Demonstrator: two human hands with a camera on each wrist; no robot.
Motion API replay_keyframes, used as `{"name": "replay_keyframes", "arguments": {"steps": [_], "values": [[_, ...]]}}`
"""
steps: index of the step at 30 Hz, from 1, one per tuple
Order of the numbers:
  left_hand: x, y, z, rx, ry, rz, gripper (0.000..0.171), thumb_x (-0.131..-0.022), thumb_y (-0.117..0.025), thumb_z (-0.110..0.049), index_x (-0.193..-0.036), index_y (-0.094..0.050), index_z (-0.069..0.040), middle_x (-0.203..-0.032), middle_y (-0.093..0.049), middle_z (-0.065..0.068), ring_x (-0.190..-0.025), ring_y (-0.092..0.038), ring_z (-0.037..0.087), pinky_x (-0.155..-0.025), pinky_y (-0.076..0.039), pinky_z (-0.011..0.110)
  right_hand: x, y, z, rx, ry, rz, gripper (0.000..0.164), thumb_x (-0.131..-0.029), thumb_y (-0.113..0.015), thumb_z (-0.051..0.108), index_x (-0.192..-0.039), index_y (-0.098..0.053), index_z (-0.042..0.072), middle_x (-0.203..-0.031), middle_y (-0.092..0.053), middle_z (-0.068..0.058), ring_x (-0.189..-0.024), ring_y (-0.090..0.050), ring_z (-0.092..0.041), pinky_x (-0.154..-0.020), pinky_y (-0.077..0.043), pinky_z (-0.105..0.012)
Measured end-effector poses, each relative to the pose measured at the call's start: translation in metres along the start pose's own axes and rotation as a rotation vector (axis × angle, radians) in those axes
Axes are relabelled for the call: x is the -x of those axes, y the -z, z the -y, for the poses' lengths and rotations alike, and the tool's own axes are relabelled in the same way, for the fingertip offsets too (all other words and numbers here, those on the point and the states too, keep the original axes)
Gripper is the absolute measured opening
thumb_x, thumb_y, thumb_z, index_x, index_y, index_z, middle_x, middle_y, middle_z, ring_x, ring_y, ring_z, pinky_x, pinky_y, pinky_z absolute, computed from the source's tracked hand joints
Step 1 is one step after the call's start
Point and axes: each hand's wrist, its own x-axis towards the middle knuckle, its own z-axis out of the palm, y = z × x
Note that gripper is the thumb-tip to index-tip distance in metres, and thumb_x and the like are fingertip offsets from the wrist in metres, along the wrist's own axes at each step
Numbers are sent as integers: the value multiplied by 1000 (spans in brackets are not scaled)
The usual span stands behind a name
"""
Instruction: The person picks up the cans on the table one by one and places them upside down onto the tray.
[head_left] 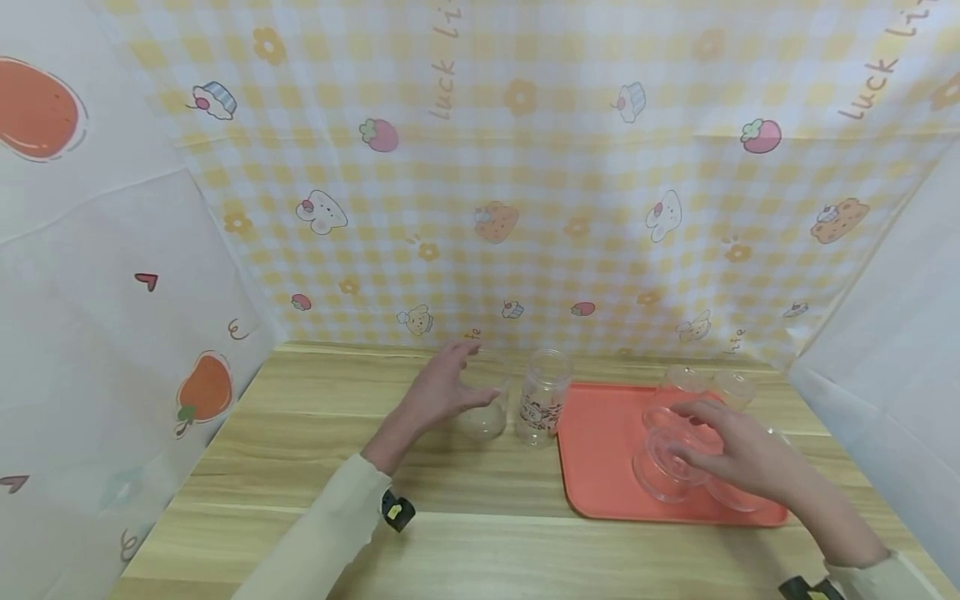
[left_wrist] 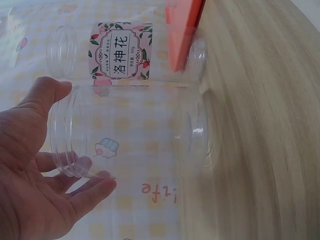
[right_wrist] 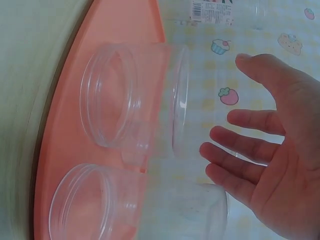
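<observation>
A clear plastic jar [head_left: 486, 421] without a label stands upright on the wooden table. My left hand [head_left: 437, 390] holds it near the threaded rim, thumb on one side and fingers around the other, as the left wrist view shows. Beside it is another clear jar [left_wrist: 175, 52] with a pink floral label [left_wrist: 122, 50]. Over the red tray [head_left: 600, 467], my right hand [head_left: 750, 454] hovers with fingers spread and holds nothing. Closest below it is a short, wide clear jar [right_wrist: 134, 95], its ringed end toward the tray.
More clear jars crowd the tray's right half, one of them [right_wrist: 90, 205] close beside the short jar. A yellow checked curtain [head_left: 525, 208] hangs behind the table [head_left: 337, 483]. White printed cloth [head_left: 112, 333] bounds the left side.
</observation>
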Motion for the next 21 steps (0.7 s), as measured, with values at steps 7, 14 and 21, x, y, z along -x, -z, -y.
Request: {"name": "replay_keyframes", "arguments": {"steps": [7, 14, 21], "values": [[4, 3, 2, 31, -6, -14, 86, -81, -86, -36, -150, -46, -3, -142, -51, 13, -121, -56, 33, -95, -53, 45, -1, -1, -1, -38, 47, -35, 46, -89, -82, 23, -130, -64, 19, -122, -63, 7, -103, -64, -20, -80, -56, -45], [7, 8, 5, 69, 9, -18, 82, -84, -85, -36, -150, -47, -5, -141, -52, 12, -120, -56, 32, -93, -54, 44, -1, 0, 1, -97, 33, -52, 45, -91, -79, 19, -133, -62, 13, -124, -64, 2, -105, -63, -15, -84, -58, -41], [11, 13, 8, 141, 31, -41, 77, -85, -84, -32, -147, -49, -4, -141, -52, 14, -120, -58, 35, -89, -57, 44, -3, -3, 2, -160, -11, -60, 51, -91, -79, 18, -137, -59, 7, -125, -65, -2, -108, -64, -17, -88, -55, -25]]}}
